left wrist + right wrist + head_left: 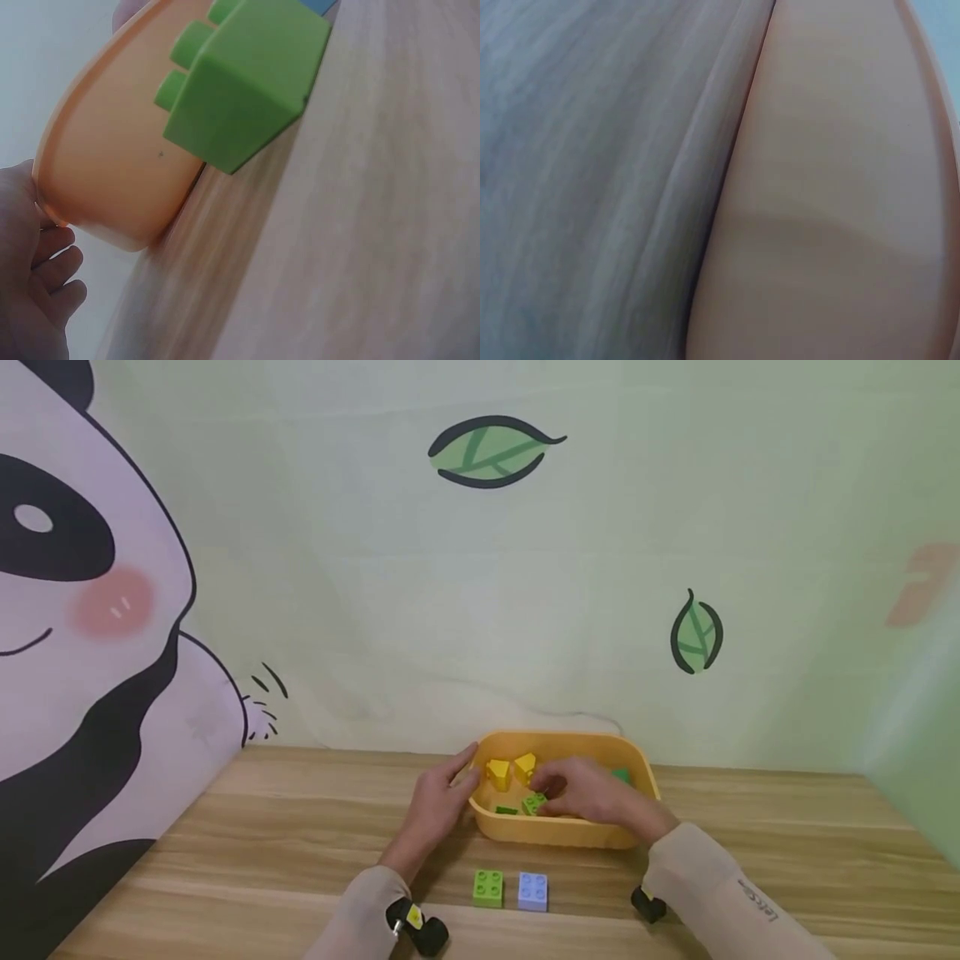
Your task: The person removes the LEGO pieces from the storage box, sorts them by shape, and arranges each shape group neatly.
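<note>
A yellow-orange plastic bin (562,833) stands on the table with toy building blocks inside. My left hand (438,802) holds the bin's left end, its thumb by the rim; in the left wrist view, curled fingers (58,268) show at that end. My right hand (588,789) reaches over the front rim into the bin, thumb and fingers around a light green building block (534,802). Two yellow blocks (498,774) lie in the bin's left part, near a darker green piece (506,810). Another green piece (621,774) shows partly behind my right hand.
In front of the bin, a green four-stud block (488,889) and a light blue four-stud block (533,892) sit side by side on the wooden table (757,852). A pale wall (360,610) with panda and leaf pictures stands right behind the bin.
</note>
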A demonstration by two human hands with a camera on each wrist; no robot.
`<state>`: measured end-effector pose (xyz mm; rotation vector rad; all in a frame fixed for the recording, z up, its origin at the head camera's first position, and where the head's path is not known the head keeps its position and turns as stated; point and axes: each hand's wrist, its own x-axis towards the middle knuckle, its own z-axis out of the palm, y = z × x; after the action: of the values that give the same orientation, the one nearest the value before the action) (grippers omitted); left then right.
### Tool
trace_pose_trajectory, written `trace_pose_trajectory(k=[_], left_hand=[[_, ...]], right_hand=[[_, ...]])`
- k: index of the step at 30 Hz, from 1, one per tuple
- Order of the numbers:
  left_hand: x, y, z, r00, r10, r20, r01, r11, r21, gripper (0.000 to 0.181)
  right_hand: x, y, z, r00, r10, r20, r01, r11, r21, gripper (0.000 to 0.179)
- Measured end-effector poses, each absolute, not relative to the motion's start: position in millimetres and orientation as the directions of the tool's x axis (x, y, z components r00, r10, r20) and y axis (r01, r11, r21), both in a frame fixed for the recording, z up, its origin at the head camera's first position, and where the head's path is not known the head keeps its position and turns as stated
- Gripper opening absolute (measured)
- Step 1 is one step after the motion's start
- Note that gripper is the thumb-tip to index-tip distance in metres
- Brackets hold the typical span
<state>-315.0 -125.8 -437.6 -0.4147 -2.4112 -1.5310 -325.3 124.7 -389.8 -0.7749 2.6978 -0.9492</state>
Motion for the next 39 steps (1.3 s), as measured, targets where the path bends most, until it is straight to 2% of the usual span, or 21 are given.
trace_pose_trajectory(k=[39], left_hand=[[-313.6,-125.2,-435.1,-0.933,0.109,0.344,0.358,0.390,0.848,0.048]], right_hand=[[-327.3,126.3,-390.6,-0.843,-0.537,0.022,-0.434,0.656,-0.617,0.021]])
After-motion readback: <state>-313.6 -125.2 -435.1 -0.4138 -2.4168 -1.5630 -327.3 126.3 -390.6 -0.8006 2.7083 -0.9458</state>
